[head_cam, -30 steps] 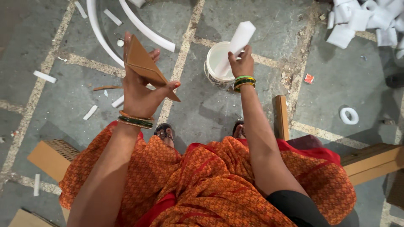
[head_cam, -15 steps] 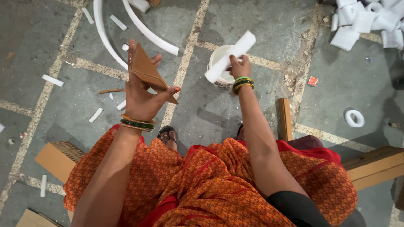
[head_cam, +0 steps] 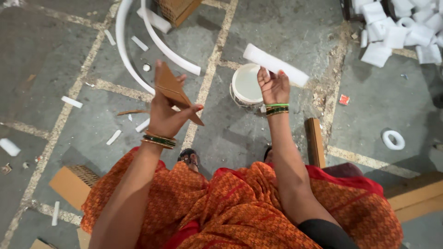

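At the far left of the frame, small white offcuts (head_cam: 72, 102) lie scattered on the grey stone floor (head_cam: 55, 55), and a brown cardboard block (head_cam: 70, 184) sits at lower left beside the orange patterned cloth (head_cam: 240, 212) that covers the person's lap. Two long curved white strips (head_cam: 134, 50) sweep down from the top edge at upper left.

Left of centre, the left hand (head_cam: 167, 115) is raised with its fingers closed round a flat brown triangular card piece (head_cam: 177, 94); the thumb presses one face and the fingertips the other, so the piece stands on edge, its point aimed down and to the right. Green and gold bangles ring that wrist.

At centre, a white bucket (head_cam: 247, 85) stands on the floor. Just right of it and above, the right hand (head_cam: 273, 85) grips a white foam stick (head_cam: 276, 64) near its middle, fingers curled shut round it, the stick slanting from upper left down to lower right, over the bucket's rim as the camera sees it.

Judging by this, the step in hand seems to be bringing the stick, perhaps just dipped in the bucket, towards the card piece. The next move would call for swinging the stick leftward and turning the card's flat face to meet it, holding the card steady by its edges.

Further right, a wooden bar (head_cam: 315, 140) lies on the floor, a white ring (head_cam: 393, 139) sits at mid right, and a heap of white foam blocks (head_cam: 397, 30) fills the upper right corner.
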A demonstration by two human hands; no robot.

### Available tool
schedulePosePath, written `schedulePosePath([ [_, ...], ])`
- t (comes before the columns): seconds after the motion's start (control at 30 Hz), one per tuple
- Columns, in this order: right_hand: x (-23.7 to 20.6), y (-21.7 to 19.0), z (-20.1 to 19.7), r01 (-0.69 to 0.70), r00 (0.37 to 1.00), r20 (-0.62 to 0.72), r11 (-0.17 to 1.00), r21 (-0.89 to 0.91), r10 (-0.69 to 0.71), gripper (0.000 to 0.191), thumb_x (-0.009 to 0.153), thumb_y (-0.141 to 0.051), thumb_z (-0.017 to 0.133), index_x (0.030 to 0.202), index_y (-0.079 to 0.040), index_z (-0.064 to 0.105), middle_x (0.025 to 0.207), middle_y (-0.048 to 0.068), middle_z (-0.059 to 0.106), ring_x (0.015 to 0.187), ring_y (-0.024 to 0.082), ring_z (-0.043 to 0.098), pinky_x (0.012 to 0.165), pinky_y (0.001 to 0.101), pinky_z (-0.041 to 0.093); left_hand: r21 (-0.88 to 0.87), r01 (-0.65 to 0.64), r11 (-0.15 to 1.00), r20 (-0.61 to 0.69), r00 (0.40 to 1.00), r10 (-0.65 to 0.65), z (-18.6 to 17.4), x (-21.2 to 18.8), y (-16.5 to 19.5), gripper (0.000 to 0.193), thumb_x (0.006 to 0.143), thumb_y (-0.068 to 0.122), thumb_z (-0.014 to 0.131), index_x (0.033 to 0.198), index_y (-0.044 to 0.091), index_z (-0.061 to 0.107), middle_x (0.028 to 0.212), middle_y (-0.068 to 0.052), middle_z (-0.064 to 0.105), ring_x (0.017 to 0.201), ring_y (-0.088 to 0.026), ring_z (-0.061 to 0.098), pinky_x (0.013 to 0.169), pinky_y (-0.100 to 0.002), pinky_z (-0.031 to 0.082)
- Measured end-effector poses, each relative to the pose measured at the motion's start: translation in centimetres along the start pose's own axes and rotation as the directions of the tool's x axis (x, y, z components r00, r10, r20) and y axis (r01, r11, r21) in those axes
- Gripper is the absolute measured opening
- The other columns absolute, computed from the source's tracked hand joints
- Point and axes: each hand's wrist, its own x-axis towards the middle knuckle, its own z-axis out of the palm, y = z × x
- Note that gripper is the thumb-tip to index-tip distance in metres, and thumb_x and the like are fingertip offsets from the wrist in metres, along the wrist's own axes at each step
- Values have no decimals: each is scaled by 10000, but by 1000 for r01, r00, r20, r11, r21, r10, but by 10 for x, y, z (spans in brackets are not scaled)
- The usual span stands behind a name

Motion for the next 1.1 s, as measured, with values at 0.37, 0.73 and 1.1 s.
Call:
schedulePosePath([
  [0.37,-103,50,144,603,518,853,736,-308,-67,365,926,-122,803,1270,-146,681,1255,83,715,1209,226,700,1155,521,539,-345,87,935,144,989,-39,-9,-5,-18,1015,803,34,872,1563,75,201,1349,-158,623,1184,-236,698,1010,-391,642],
  [0.73,-133,97,172,711,611,786,502,-493,-95,499,916,-93,845,1287,-103,510,1301,158,650,1235,262,647,1080,428,555,-338,47,940,147,989,3,-28,-7,-13,1309,767,49,927,1677,184,-6,1506,-93,500,1371,-225,570,1113,-421,589],
  [1.1,-155,114,182,888,457,887,80,-453,-56,668,893,-319,820,1455,-94,537,1299,77,695,1226,264,634,1075,403,508,10,-277,961,-2,961,277,-53,-10,-11,1011,718,107,981,1559,84,422,1748,-207,-9,1566,-301,345,1097,-392,594],
])
